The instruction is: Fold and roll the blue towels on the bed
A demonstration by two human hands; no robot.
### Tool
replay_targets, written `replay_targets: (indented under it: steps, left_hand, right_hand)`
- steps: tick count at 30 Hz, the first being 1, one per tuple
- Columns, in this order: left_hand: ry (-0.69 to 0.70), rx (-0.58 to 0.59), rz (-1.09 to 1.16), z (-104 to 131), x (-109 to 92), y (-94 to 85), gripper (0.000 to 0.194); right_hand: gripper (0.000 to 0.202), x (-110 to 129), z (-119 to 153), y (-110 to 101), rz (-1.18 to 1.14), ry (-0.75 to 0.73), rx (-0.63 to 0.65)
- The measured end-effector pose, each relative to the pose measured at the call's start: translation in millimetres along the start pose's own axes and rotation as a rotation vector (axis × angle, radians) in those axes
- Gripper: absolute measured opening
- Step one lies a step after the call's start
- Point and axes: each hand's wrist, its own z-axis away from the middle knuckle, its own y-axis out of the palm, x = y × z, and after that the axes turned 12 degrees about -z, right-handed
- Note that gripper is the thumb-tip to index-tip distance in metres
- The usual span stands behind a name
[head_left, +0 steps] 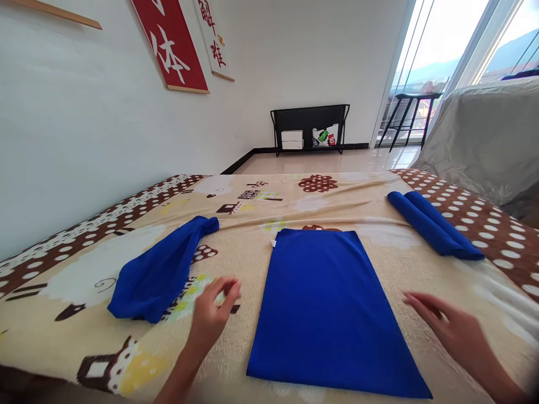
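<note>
A blue cloth (324,308) lies spread flat between my hands, with a small white tag at its far left corner. My left hand (217,306) hovers to the left of the cloth, thumb and fingers curled together with nothing in them. On the other side, my right hand (448,322) is apart from the cloth's right edge, fingertips pinched together and nothing visible in them. A crumpled blue cloth (160,272) rests further left. At the far right lies a rolled blue cloth (435,224), formed into two side-by-side rolls.
Everything lies on a cream patterned blanket (236,252) with brown polka-dot borders. Beyond it stands a low black rack (311,126) holding a white box (292,139) and a printed bag (325,136). A covered piece of furniture (484,134) and a black stool (410,115) are at right.
</note>
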Motion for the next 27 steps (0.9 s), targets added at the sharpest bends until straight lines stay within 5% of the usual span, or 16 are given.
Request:
replay_targets:
  steps: [1,4,7,11,19,27]
  left_hand:
    - [0.028,0.050,-0.019,-32,-10,11.3,0.023]
    - [0.042,0.094,-0.087,-117,-37,61.0,0.022]
    - [0.024,0.088,-0.161,-164,-42,108.2,0.030]
    - [0.086,0.116,-0.200,-180,-22,137.0,0.033]
    - [0.289,0.197,-0.163,-192,-5,134.8,0.028]
    - [0.264,0.139,-0.094,-204,-2,141.7,0.028]
  right_hand:
    - [0.039,9,-33,10,0.054,-0.029,0.101]
    - [0.041,27,-122,55,0.089,-0.072,0.104]
    - [0.037,23,-173,96,0.152,-0.039,0.049]
    - [0.034,-1,-189,113,0.236,-0.040,0.064]
    - [0.032,-21,-202,106,0.278,-0.120,0.127]
    - [0.038,-30,-208,105,0.258,-0.116,0.065]
